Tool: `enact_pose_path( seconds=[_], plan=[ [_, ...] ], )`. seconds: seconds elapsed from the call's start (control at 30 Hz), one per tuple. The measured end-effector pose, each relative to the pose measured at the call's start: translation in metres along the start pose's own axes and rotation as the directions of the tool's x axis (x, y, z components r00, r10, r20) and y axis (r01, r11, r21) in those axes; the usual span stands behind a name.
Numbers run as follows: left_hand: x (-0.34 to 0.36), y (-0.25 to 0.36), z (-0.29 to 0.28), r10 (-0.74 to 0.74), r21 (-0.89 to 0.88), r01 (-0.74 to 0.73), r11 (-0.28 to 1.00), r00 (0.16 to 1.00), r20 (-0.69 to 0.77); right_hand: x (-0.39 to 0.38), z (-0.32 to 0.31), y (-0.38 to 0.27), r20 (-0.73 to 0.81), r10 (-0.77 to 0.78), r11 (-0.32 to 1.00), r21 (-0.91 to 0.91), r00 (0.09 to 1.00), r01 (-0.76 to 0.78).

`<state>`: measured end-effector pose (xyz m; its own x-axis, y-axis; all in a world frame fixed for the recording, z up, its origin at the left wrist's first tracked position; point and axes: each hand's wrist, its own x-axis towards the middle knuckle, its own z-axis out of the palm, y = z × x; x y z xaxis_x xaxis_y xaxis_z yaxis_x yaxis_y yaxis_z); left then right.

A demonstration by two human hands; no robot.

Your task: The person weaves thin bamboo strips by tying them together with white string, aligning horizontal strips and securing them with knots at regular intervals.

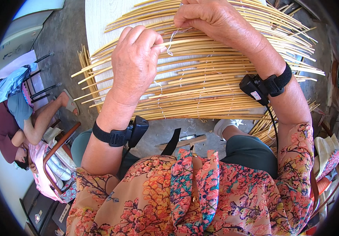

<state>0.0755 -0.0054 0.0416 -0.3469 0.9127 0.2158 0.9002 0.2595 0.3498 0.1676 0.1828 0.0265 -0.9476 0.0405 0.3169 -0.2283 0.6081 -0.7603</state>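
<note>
A mat of slender tan reed stalks lies across a pale board, bound by rows of white string. My left hand is closed over the mat's left part, thumb and forefinger pinching a reed stalk. From beside that thumb a loose loop of white thread rises toward my right hand. The right fingers are curled together at the far edge of the view and appear to grip the thread; their tips are partly hidden.
More loose stalks stick out at the board's left, and a bundle lies on the floor by my shoe. A seated person is at the left, near a chair. A wooden strip lies below the mat.
</note>
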Motion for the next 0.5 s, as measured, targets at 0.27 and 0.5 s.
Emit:
enact_pose_path(
  seconds=[0.27, 0.5],
  plan=[
    [0.0001, -0.0004, 0.0000, 0.012, 0.007, -0.012, 1.000, 1.000, -0.009, 0.0008, -0.0007, -0.0008, 0.015, -0.005, 1.000, 0.002, 1.000, 0.005],
    [0.0001, 0.0009, 0.0012, 0.024, 0.025, -0.024, 0.999, 1.000, -0.009, 0.0054, -0.0006, 0.0064, 0.066, -0.084, 0.995, -0.043, 0.994, 0.087]
  ],
)
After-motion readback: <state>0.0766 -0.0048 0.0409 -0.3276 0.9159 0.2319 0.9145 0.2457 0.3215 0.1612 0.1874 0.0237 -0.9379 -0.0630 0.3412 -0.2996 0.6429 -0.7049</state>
